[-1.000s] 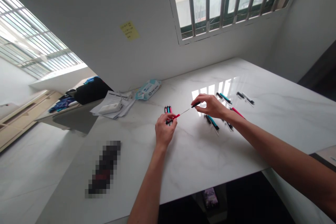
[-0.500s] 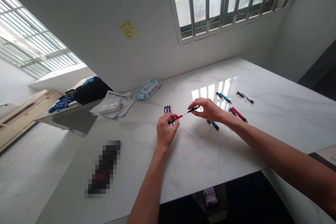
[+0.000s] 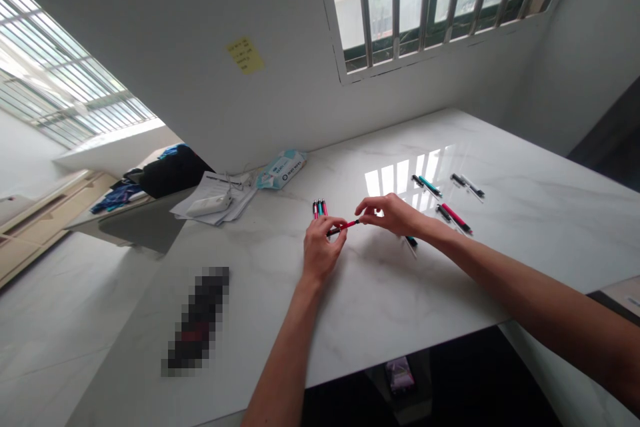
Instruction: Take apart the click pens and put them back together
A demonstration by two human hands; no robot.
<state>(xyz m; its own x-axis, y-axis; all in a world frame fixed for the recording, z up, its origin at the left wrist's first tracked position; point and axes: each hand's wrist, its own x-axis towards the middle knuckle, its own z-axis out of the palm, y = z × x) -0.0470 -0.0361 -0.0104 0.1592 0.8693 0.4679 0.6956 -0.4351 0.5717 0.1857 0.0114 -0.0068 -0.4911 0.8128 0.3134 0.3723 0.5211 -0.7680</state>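
My left hand pinches a red pen barrel with a dark end, held above the table. At the barrel's right end, my right hand has its thumb and index finger closed on a small black pen part, which meets the red barrel. The fingers partly hide that black part. Just behind my left hand, several pens with red and teal barrels lie side by side. Beneath my right wrist, a teal and black pen piece and a thin white refill are partly covered.
Farther right lie a red pen barrel, a teal pen barrel and a white pen barrel with black parts. A wipes pack and papers sit at the back left. A pixelated dark object lies front left.
My right hand has brought the black part down and left against the red barrel; the thin refill that showed between them is no longer visible. My left hand has shifted slightly right.
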